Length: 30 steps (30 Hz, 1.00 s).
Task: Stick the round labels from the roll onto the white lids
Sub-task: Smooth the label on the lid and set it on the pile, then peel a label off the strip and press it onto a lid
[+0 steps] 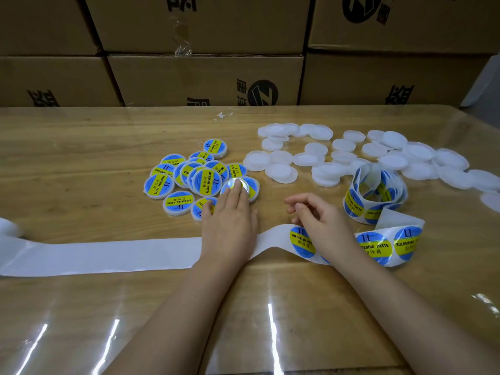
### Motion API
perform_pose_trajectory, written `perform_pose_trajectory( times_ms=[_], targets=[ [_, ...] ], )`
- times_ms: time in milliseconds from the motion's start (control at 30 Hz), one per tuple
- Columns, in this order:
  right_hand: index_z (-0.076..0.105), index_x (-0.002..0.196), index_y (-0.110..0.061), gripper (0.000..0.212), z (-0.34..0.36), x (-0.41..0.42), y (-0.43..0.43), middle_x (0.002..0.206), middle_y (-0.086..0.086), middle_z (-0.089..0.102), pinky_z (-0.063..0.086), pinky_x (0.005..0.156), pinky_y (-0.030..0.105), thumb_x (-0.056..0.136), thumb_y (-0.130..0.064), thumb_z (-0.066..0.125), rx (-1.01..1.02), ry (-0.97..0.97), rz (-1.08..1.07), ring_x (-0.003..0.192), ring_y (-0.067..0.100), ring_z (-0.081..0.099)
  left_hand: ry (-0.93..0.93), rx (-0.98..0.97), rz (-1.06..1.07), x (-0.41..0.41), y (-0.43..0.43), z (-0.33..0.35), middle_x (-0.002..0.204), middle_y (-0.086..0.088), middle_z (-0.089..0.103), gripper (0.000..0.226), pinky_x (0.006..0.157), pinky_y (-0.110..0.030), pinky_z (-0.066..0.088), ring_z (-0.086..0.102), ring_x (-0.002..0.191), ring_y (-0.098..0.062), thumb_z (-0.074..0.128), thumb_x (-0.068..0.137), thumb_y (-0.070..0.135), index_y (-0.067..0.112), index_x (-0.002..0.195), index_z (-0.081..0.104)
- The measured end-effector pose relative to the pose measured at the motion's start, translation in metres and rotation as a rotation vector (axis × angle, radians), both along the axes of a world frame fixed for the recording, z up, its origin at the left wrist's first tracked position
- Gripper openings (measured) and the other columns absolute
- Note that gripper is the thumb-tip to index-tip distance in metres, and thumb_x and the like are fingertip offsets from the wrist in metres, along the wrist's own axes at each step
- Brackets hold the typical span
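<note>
Now the labelled lid point(253, 186), well left of the roll point(376, 196), is pressed under the straight, close-set fingers of the left hand point(230, 220), best rubbed outward to the rim, while the right hand point(316, 220), loosely curled and empty, is held just left of the roll.

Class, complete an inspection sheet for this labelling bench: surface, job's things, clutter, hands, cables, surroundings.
Surface: wooden table under glossy clear film.
Job's things: blue-and-yellow labelled lids piled left; plain white plastic lids scattered right; roll of round labels, its white backing strip trailing left.
Clutter: small white scrap at far edge.
Hands: left hand flat, fingers pressing one of those labelled lids; right hand loosely curled over the strip, holding nothing seen.
Cables: nothing seen.
Surroundings: stacked brown cardboard boxes behind.
</note>
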State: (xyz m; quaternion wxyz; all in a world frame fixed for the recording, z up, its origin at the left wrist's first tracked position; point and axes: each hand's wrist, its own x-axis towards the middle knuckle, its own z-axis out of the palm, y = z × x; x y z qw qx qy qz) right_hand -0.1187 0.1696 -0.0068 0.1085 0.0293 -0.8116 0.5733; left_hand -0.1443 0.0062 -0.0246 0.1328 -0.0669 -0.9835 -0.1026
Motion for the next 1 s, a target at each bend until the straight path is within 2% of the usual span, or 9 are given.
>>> perform_pose_trajectory(
  times_ms=[100, 233, 400, 533, 600, 667, 767, 867, 1000],
  targets=[
    [0.065, 0.088, -0.031, 0.033, 0.0, 0.0, -0.001, 0.079, -0.009, 0.064, 0.05, 0.072, 0.02, 0.095, -0.005, 0.045, 0.027, -0.007, 0.005, 0.07, 0.002, 0.058, -0.085, -0.023, 0.01, -0.002, -0.001, -0.005, 0.161, 0.002, 0.003, 0.06, 0.115, -0.048, 0.005, 0.004, 0.147, -0.015, 0.025, 0.099, 0.047, 0.018, 0.151, 0.013],
    [0.065, 0.086, -0.032, 0.034, 0.0, 0.001, -0.001, 0.073, -0.01, 0.064, 0.05, 0.075, 0.026, 0.095, -0.006, 0.046, 0.034, -0.013, -0.007, 0.07, 0.001, 0.058, -0.132, 0.009, 0.039, -0.001, -0.001, -0.003, 0.161, -0.002, 0.0, 0.062, 0.116, -0.05, 0.002, -0.001, 0.147, -0.017, 0.025, 0.099, 0.048, 0.017, 0.151, 0.012],
    [0.065, 0.089, -0.031, 0.03, 0.0, 0.001, -0.001, 0.073, -0.012, 0.063, 0.049, 0.072, 0.026, 0.095, -0.009, 0.046, 0.095, -0.026, 0.015, 0.072, 0.003, 0.059, 0.117, 0.071, 0.054, 0.001, 0.002, 0.008, 0.158, 0.001, 0.018, 0.04, 0.114, -0.048, 0.005, 0.011, 0.146, -0.016, 0.039, 0.099, 0.029, 0.019, 0.137, 0.043],
    [0.067, 0.096, -0.024, 0.026, -0.001, 0.002, -0.002, 0.076, -0.015, 0.062, 0.041, 0.064, 0.013, 0.093, -0.009, 0.047, 0.22, 0.0, 0.037, 0.077, -0.001, 0.056, 0.103, 0.115, -0.055, -0.011, 0.019, 0.022, 0.147, 0.001, 0.041, 0.033, 0.11, -0.044, 0.016, 0.029, 0.139, -0.016, 0.043, 0.095, 0.022, 0.016, 0.126, 0.053],
    [0.064, 0.091, -0.021, 0.027, 0.0, 0.002, -0.002, 0.077, -0.012, 0.062, 0.039, 0.061, 0.014, 0.09, -0.003, 0.044, 0.255, 0.009, 0.049, 0.075, 0.002, 0.054, 0.053, 0.035, -0.111, -0.028, 0.027, 0.028, 0.151, 0.002, 0.036, 0.039, 0.111, -0.045, 0.018, 0.029, 0.139, -0.016, 0.041, 0.094, 0.02, 0.017, 0.132, 0.049],
    [0.057, 0.082, -0.022, 0.027, 0.001, 0.004, -0.002, 0.069, -0.013, 0.057, 0.035, 0.055, 0.015, 0.085, 0.001, 0.042, 0.27, 0.02, 0.065, 0.065, 0.001, 0.051, -0.015, -0.066, -0.131, -0.049, 0.033, 0.033, 0.153, 0.001, 0.032, 0.042, 0.111, -0.045, 0.02, 0.029, 0.139, -0.018, 0.038, 0.095, 0.017, 0.019, 0.136, 0.044],
    [0.047, 0.071, -0.025, 0.031, 0.002, 0.006, -0.002, 0.057, -0.015, 0.048, 0.032, 0.052, 0.015, 0.081, 0.004, 0.042, 0.283, 0.046, 0.114, 0.057, -0.001, 0.046, -0.061, -0.216, -0.16, -0.071, 0.04, 0.034, 0.15, -0.001, 0.037, 0.038, 0.104, -0.044, 0.026, 0.035, 0.135, -0.021, 0.035, 0.096, 0.015, 0.02, 0.131, 0.047],
    [0.046, 0.07, -0.026, 0.031, 0.001, 0.007, -0.003, 0.059, -0.014, 0.048, 0.031, 0.053, 0.017, 0.08, 0.004, 0.042, 0.311, 0.064, 0.169, 0.059, 0.003, 0.045, 0.009, -0.337, -0.172, -0.078, 0.046, 0.031, 0.124, -0.003, 0.058, 0.028, 0.095, -0.04, 0.03, 0.045, 0.119, -0.025, 0.036, 0.094, 0.012, 0.017, 0.113, 0.055],
    [0.048, 0.071, -0.022, 0.028, 0.0, 0.007, -0.002, 0.059, -0.018, 0.049, 0.031, 0.053, 0.016, 0.079, 0.004, 0.042, 0.31, 0.095, 0.169, 0.06, 0.003, 0.046, 0.167, -0.397, -0.213, -0.078, 0.047, 0.029, 0.108, -0.004, 0.061, 0.02, 0.086, -0.036, 0.029, 0.048, 0.109, -0.027, 0.039, 0.091, 0.01, 0.012, 0.102, 0.055]
  ],
)
